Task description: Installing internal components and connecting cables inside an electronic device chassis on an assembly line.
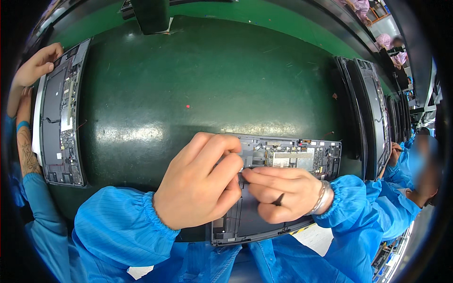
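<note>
An opened laptop base [327, 162] lies on the green bench in front of me, its circuit board and dark battery area exposed. My left hand [200, 181] is over its left part, fingers curled in a pinch. From the other side my right hand [285, 191] reaches in, thumb and fingertips pressed together, with a dark ring and a bracelet on it. Both sets of fingertips meet just above the board's left part, where a tiny pale bit shows between them. What they pinch is too small to name, and my hands cover much of the base.
Another opened laptop base [56, 113] stands at the far left, with a co-worker's hand [35, 66] on its top edge. Several laptop units [370, 108] stand at the right, beside another co-worker's hand [394, 153]. A dark stand [151, 16] rises at the back of the green bench [198, 66].
</note>
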Motion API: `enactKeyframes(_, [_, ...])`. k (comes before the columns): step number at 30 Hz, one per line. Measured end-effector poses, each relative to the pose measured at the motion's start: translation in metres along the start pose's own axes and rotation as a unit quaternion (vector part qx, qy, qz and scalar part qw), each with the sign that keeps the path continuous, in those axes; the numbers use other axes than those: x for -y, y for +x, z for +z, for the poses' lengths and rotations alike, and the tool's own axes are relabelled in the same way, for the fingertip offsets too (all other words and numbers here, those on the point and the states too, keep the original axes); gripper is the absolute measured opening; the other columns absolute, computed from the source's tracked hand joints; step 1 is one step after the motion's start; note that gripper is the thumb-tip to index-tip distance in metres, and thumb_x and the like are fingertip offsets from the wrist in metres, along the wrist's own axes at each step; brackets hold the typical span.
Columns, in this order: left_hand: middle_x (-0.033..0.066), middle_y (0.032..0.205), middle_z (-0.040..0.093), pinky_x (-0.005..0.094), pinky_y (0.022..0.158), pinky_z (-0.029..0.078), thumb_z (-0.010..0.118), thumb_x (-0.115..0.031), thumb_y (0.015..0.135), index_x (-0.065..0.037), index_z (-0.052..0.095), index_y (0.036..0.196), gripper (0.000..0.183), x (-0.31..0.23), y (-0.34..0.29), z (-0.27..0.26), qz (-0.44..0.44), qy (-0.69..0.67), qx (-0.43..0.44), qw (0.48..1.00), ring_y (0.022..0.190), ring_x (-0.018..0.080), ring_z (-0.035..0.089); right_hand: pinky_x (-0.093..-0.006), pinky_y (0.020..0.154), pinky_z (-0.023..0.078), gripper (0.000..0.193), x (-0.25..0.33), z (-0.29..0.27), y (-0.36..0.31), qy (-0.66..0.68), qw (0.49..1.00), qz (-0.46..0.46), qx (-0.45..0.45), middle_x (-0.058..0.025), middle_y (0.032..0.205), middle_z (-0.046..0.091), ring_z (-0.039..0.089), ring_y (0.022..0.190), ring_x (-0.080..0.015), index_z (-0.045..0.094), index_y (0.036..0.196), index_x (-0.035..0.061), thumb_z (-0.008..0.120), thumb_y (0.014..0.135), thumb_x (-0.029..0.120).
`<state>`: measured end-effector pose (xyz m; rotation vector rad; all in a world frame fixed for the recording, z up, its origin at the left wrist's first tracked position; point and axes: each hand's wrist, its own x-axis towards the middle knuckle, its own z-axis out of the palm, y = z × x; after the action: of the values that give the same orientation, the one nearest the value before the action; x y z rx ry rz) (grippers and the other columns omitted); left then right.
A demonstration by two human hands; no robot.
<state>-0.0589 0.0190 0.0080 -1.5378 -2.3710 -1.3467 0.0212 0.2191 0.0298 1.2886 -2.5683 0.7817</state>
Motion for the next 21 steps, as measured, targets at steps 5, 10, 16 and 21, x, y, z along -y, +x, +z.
enactKeyframes(5, [0.0123,0.100,0.055,0.0362,0.074,0.050,0.065,0.000,0.066,-0.001,0.055,0.086,0.022,0.008,0.002,-0.002,-0.006,-0.019,-0.002,1.000,0.087,0.0285,0.055,-0.0449,0.082,0.059,0.026,0.002,0.004,0.005,-0.027,0.999,0.016,0.009,-0.0150,0.091,0.062,0.066,0.100,-0.0393,0.043,0.080,0.0073,0.065,0.066,0.006])
enactKeyframes(10, [0.0119,0.100,0.055,0.0365,0.074,0.050,0.065,0.000,0.067,-0.001,0.055,0.085,0.022,0.007,0.002,-0.015,-0.018,-0.026,0.006,0.999,0.087,0.0288,0.055,-0.0378,0.085,0.057,0.022,0.003,-0.008,0.002,0.011,0.998,0.054,0.012,-0.0121,0.095,0.062,0.064,0.103,-0.0330,0.051,0.075,0.0090,0.067,0.062,0.015])
enactKeyframes(16, [0.0116,0.104,0.057,0.0370,0.075,0.045,0.066,0.004,0.066,-0.004,0.057,0.082,0.020,0.003,-0.007,0.003,-0.028,-0.052,-0.011,0.998,0.086,0.0288,0.054,-0.0427,0.083,0.058,0.024,0.001,0.009,-0.002,0.022,0.999,0.019,-0.018,-0.0174,0.095,0.062,0.066,0.099,-0.0384,0.047,0.078,0.0060,0.067,0.064,0.006])
enactKeyframes(21, [0.0127,0.098,0.058,0.0350,0.071,0.047,0.065,0.004,0.067,-0.002,0.058,0.082,0.018,0.003,-0.007,-0.005,-0.047,-0.114,-0.023,0.992,0.080,0.0271,0.057,-0.0368,0.087,0.056,0.019,0.003,0.011,-0.003,-0.013,1.000,0.011,-0.018,-0.0123,0.096,0.062,0.063,0.104,-0.0314,0.052,0.081,0.0069,0.064,0.068,0.013])
